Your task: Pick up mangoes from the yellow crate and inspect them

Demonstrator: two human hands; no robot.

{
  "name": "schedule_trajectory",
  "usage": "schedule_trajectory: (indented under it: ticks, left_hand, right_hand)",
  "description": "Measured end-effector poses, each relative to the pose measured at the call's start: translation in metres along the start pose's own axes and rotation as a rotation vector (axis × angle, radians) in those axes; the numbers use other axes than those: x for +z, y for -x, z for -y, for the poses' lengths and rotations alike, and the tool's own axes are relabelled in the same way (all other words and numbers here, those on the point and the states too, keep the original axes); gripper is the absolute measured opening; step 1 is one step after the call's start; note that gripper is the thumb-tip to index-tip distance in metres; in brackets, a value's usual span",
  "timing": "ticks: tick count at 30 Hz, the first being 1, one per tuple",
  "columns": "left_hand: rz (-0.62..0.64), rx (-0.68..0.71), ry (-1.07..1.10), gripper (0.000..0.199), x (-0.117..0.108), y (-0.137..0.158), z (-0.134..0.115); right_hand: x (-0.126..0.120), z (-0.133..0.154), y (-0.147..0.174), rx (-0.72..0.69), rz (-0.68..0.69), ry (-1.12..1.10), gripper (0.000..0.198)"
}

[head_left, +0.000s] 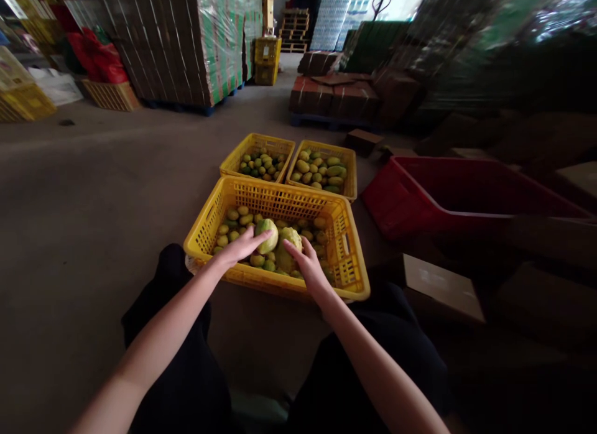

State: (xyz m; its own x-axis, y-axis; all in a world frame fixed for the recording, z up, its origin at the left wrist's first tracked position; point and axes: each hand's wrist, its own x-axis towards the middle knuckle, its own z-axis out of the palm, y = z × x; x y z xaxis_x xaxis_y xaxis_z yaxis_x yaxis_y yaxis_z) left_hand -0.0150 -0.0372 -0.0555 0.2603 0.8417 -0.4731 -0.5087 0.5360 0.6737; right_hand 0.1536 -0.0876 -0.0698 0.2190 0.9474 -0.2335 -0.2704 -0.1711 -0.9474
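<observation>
My left hand (246, 244) is closed around a large, rounded pale green fruit (268, 236). Beside it, my right hand (308, 263) grips a large yellow-green fruit with a bumpy top (290, 240). Both are held within the front yellow crate (298, 194), above many smaller yellow-green fruits (245, 219) in its bottom. The exact kind of fruit cannot be made out. My fingers' undersides are hidden behind the two big fruits.
Two more yellow crates stand right behind: the left one (233, 149) with small green-yellow fruits, the right one (351, 163) with larger, longer ones. To the right are a red tub (396, 198) and a cardboard box (441, 285). Wrapped pallet stacks (163, 42) rise behind.
</observation>
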Motion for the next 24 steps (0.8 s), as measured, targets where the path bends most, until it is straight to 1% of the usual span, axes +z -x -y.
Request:
schedule_trajectory:
  ticks: [2,5,8,10,12,13,15,17,19,21,24]
  left_hand:
    - [0.016,0.067,-0.171,0.050,0.001,0.005,-0.006]
    - [0.112,0.267,-0.331,0.060,0.009,0.016,-0.016]
    - [0.231,0.463,-0.521,0.064,0.018,0.026,-0.022]
    - [0.267,0.521,-0.573,0.064,0.021,0.030,-0.023]
    - [0.275,0.501,-0.552,0.065,0.022,0.031,-0.022]
    - [0.268,0.482,-0.534,0.065,0.022,0.030,-0.021]
    - [0.244,0.453,-0.507,0.066,0.021,0.026,-0.019]
    - [0.233,0.414,-0.469,0.063,0.020,0.022,-0.018]
    - [0.245,0.334,-0.381,0.059,0.019,0.019,-0.019]
    - [0.256,0.233,-0.267,0.054,0.020,0.018,-0.020]
    - [0.244,0.109,-0.096,0.050,0.022,0.018,-0.021]
  right_hand:
    - [-0.004,0.003,0.003,-0.095,0.014,0.067,0.047]
    - [-0.012,0.011,0.009,-0.255,0.010,0.164,0.062]
    - [-0.017,0.019,0.014,-0.395,-0.013,0.231,0.060]
    - [-0.019,0.021,0.016,-0.449,-0.038,0.241,0.057]
    - [-0.019,0.022,0.017,-0.464,-0.052,0.202,0.060]
    - [-0.019,0.022,0.017,-0.451,-0.049,0.167,0.061]
    - [-0.019,0.023,0.017,-0.380,-0.016,0.083,0.059]
    - [-0.020,0.025,0.017,-0.281,0.033,-0.003,0.052]
    - [-0.021,0.029,0.017,-0.196,0.074,-0.092,0.042]
    - [-0.021,0.033,0.017,-0.141,0.107,-0.181,0.037]
    - [-0.021,0.038,0.015,-0.096,0.149,-0.278,0.039]
